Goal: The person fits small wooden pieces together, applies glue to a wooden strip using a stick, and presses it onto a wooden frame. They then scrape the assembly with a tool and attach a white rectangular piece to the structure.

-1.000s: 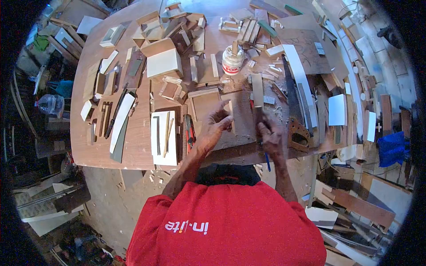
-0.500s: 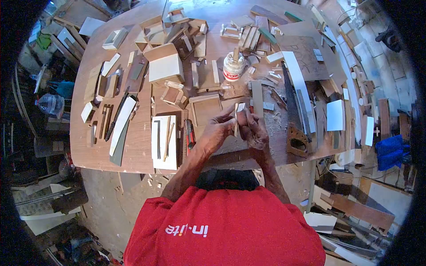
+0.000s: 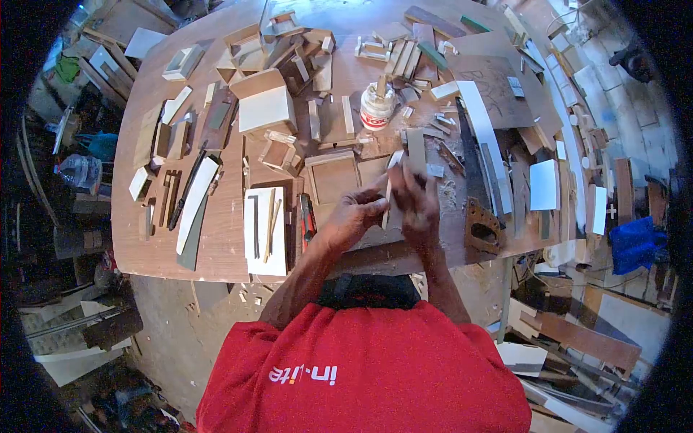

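My left hand (image 3: 354, 219) is closed on a thin wooden piece (image 3: 388, 198), held on edge above the near side of the table. The piece's pale edge faces up, and a whitish end shows at its far tip. Against the other side of the piece is my right hand (image 3: 419, 206), its fingers smeared by motion, so I cannot make out whether they grip anything. Just beyond my hands lie a shallow wooden tray (image 3: 333, 180) and a flat grey strip (image 3: 416, 150). A red utility knife (image 3: 307, 219) rests left of my left forearm.
A white glue tub (image 3: 377, 107) with a stick in it stands mid-table. Small wooden boxes (image 3: 263, 105) crowd the back left. At right lie a handsaw (image 3: 482, 227) and a long white strip (image 3: 485, 137). A white board (image 3: 266, 231) bearing thin sticks is at the front left.
My right hand has shifted slightly at the wooden piece and is now blurred. The piece has tilted a little, its far tip toward the right. My left hand keeps its hold.
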